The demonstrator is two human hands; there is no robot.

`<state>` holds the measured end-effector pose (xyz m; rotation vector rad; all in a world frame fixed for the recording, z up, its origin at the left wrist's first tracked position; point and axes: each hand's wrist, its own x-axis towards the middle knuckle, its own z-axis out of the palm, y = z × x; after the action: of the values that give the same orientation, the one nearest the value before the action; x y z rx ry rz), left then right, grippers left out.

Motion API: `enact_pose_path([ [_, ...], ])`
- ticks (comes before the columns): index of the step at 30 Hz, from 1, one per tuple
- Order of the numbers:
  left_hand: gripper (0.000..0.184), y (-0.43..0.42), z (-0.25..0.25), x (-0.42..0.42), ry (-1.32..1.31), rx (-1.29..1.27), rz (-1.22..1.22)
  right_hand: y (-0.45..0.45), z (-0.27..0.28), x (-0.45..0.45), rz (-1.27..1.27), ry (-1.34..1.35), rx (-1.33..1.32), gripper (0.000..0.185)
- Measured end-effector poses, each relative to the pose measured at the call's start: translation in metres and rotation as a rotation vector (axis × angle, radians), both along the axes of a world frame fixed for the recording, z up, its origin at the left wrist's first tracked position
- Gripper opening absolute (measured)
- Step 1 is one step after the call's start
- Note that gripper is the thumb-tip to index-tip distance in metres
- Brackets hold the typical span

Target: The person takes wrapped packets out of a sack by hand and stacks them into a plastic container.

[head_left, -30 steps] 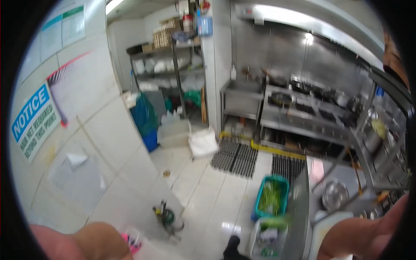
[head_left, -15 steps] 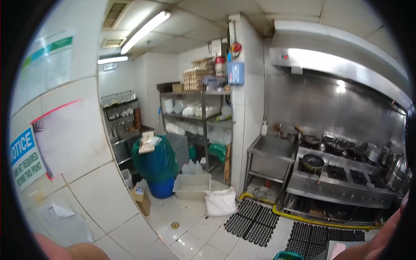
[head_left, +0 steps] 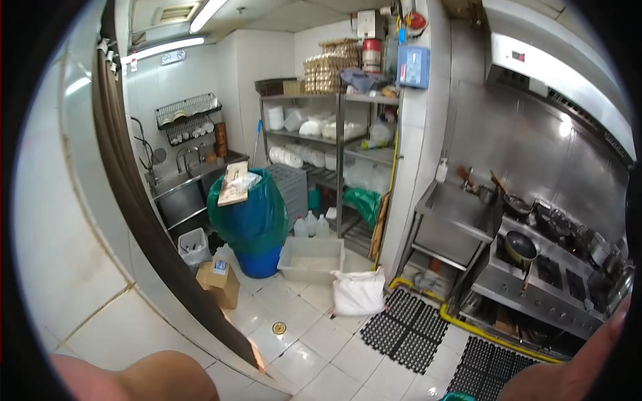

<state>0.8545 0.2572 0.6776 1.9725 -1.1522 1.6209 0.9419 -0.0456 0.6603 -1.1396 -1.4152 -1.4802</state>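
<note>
Bare skin of my left arm or hand [head_left: 137, 377] shows at the bottom left, in front of the white tiled wall; its fingers are out of sight. At the lower right, my right arm or hand [head_left: 568, 371] slants up to the dark rim of the view, and its fingers cannot be made out. Nothing held shows at either side. Behind the right one lies a black rubber mat [head_left: 485, 364]. A sliver of a green container [head_left: 459, 396] peeks in beside it at the bottom edge.
A blue bin [head_left: 251, 224] with a green liner carries a board. Near it are a cardboard box [head_left: 219, 284], a pale tub [head_left: 311, 262] and a white bag [head_left: 359, 293]. A yellow pipe [head_left: 491, 339] runs low before the stove [head_left: 535, 287]. A dark curtain [head_left: 144, 200] edges the doorway.
The view has turned left, tilted and come closer to the doorway. The notice on the left wall has gone out of view, and the dark curtain now shows. Both arms remain at the lower corners.
</note>
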Motion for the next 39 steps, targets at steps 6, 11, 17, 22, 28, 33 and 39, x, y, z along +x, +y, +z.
enact_pose_path([
  [6,0.040,0.024,-0.014,0.076,0.054,-0.009,0.023,0.022,-0.011,0.072,-0.010,0.049,-0.009,0.057],
  [11,0.042,0.033,-0.018,0.146,0.075,0.034,0.083,0.034,-0.023,0.153,-0.006,0.075,0.007,0.057],
  [17,0.043,0.040,-0.001,0.227,0.083,0.112,0.273,0.061,-0.022,0.282,0.071,0.106,0.022,0.056],
  [22,0.033,0.096,-0.024,0.259,-0.018,-0.122,0.251,0.113,-0.043,0.376,0.009,0.331,0.111,0.056],
  [28,0.018,0.165,-0.221,0.392,0.998,-0.816,0.640,0.222,-0.353,0.493,-0.110,1.619,-0.615,0.015],
  [33,0.040,0.201,-0.501,0.373,2.078,-0.117,0.413,0.196,-0.562,0.406,-0.196,1.899,-1.577,0.050],
  [39,0.063,0.246,-0.578,0.417,2.495,0.242,0.114,0.209,-0.543,0.414,-0.219,2.006,-1.497,0.057],
])
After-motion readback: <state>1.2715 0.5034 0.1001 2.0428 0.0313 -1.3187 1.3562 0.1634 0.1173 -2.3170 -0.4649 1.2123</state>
